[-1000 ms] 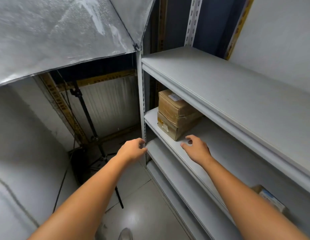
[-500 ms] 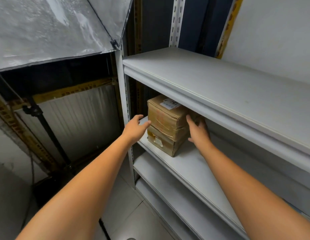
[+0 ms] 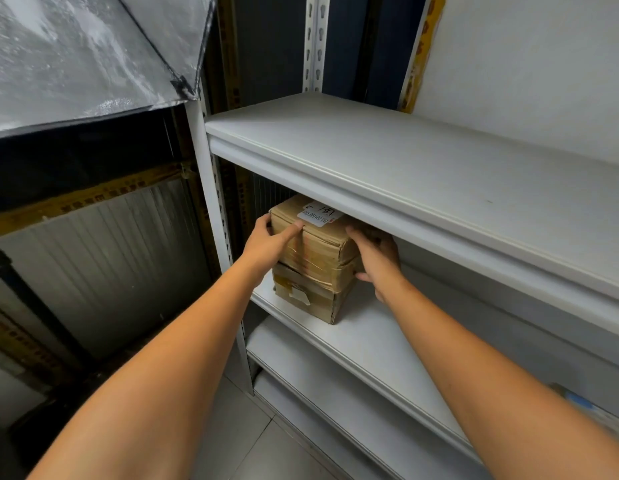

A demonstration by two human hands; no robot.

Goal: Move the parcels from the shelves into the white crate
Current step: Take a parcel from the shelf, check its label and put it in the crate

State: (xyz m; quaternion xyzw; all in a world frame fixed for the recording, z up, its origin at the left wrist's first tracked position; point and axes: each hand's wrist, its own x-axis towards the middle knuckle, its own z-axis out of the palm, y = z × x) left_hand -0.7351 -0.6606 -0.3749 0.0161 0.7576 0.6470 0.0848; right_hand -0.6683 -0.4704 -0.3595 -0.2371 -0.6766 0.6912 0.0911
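Note:
Two brown cardboard parcels are stacked at the left end of the middle shelf (image 3: pixel 370 337). The upper parcel (image 3: pixel 322 247) is wrapped in clear tape and carries a white label on top. The lower parcel (image 3: pixel 311 299) rests on the shelf under it. My left hand (image 3: pixel 270 242) grips the upper parcel's left side, fingers over its top edge. My right hand (image 3: pixel 375 258) presses against its right side, fingertips hidden behind the box. The white crate is out of view.
A bare white shelf (image 3: pixel 422 161) overhangs the parcels closely. The white upright post (image 3: pixel 214 237) stands just left of my left hand. Another package (image 3: pixel 585 410) shows at the lower right. A silver reflector panel (image 3: pixel 76 53) hangs at the upper left, above a tiled floor (image 3: pixel 259 441).
Both hands moved forward from the shelf edge and closed on the two sides of the upper parcel. The camera has come closer to the shelving.

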